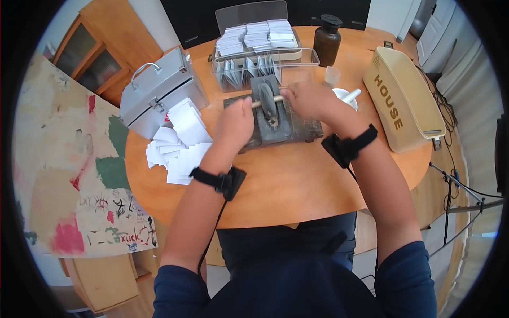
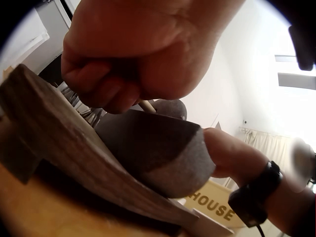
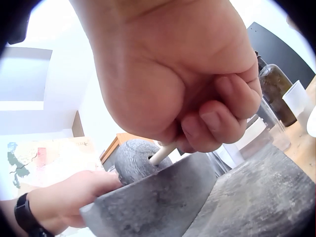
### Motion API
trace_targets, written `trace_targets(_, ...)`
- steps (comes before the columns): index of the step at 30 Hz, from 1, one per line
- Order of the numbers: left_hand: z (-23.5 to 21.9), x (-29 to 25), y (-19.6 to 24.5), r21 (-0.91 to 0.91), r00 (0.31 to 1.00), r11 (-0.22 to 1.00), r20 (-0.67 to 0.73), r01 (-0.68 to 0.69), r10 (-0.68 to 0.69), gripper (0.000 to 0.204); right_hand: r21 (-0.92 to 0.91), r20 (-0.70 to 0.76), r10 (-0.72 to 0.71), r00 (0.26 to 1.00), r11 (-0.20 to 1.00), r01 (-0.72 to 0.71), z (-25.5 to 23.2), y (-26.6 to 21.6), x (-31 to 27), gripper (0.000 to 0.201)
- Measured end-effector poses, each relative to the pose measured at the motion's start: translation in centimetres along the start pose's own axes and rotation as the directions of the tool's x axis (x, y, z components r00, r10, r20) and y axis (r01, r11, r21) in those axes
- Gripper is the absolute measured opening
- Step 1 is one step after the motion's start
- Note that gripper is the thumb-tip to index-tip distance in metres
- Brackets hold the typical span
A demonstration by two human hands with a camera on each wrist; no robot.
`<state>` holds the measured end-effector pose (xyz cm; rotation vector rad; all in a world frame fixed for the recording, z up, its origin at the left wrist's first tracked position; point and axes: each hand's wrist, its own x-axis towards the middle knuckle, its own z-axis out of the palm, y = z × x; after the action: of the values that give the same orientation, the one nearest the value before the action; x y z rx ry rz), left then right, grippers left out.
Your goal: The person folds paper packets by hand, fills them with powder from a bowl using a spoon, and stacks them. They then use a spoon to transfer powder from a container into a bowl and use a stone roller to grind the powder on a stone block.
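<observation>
A grey stone grinding wheel [image 1: 268, 103] stands on edge in a dark stone trough [image 1: 275, 132] on the table. Its pale wooden axle [image 3: 162, 154] sticks out on both sides. My left hand [image 1: 237, 121] grips the axle's left end, fingers curled, as the left wrist view also shows. On the other side, my right hand [image 1: 310, 102] holds the right end, its fingers wrapped in the right wrist view. Both hands are over the trough, one each side of the wheel. What lies inside the trough is hidden by its walls.
Left of the trough are loose white paper packets [image 1: 183, 151] and a silver metal case [image 1: 159, 90]. Behind stand clear bins of packets [image 1: 257, 37] and a brown jar [image 1: 327, 40]. A small cup [image 1: 332, 76], white mortar [image 1: 347, 99] and cream HOUSE bin [image 1: 395, 100] are right.
</observation>
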<state>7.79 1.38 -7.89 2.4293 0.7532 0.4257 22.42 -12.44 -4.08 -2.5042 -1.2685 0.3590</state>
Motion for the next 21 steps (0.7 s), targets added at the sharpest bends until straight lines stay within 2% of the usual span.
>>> trace_targets(3, 0.0, 1.0, -0.2, -0.016, 1.0, 1.0, 0.022, 0.0, 0.0, 0.046, -0.031, -0.012, -0.019, 1.0, 0.999, 0.019, 0.0, 0.2, 0.7, 0.043)
trace_targets(6, -0.1, 0.3, -0.4, 0.042, 0.997, 0.996, -0.013, -0.076, 0.077, 0.045, -0.027, 0.007, -0.083, 0.997, 0.996, 0.083, 0.2, 0.5, -0.8, 0.044)
trace_targets(8, 0.6, 0.1, -1.2, 0.015, 0.993, 0.994, -0.048, -0.112, 0.112, 0.044, -0.016, -0.027, -0.057, 0.998, 0.998, 0.057, 0.5, 0.5, -0.2, 0.044)
trace_targets(10, 0.4, 1.4, -1.0, -0.004, 0.998, 0.998, -0.006, -0.063, 0.063, 0.045, -0.014, -0.031, 0.004, 1.0, 1.0, -0.004, 0.2, 0.0, 0.2, 0.045)
trace_targets(12, 0.1, 2.0, -0.6, -0.027, 1.0, 0.999, 0.02, -0.02, 0.02, 0.046, -0.025, -0.045, -0.011, 0.999, 1.0, 0.01, 0.0, -0.2, 0.2, 0.045)
trace_targets(14, 0.4, 0.5, -1.4, 0.021, 0.998, 0.998, 0.013, -0.055, 0.055, 0.047, -0.033, -0.057, -0.029, 0.998, 0.999, 0.027, 0.2, -0.1, -0.1, 0.045)
trace_targets(16, 0.4, 1.0, -1.4, 0.071, 0.994, 0.992, 0.005, -0.106, 0.106, 0.049, -0.074, -0.11, -0.13, 0.985, 0.99, 0.122, 0.7, 0.4, -0.7, 0.046)
trace_targets(18, 0.8, 1.0, -1.5, -0.03, 0.998, 0.998, 0.003, -0.061, 0.062, 0.048, -0.037, -0.083, -0.081, 0.993, 0.996, 0.078, 0.7, 0.5, 0.0, 0.046)
trace_targets(21, 0.3, 2.2, -1.1, 0.011, 0.998, 1.0, 0.053, -0.02, 0.019, 0.047, -0.017, -0.044, -0.03, 0.999, 0.999, 0.029, 0.0, 0.0, 0.2, 0.045)
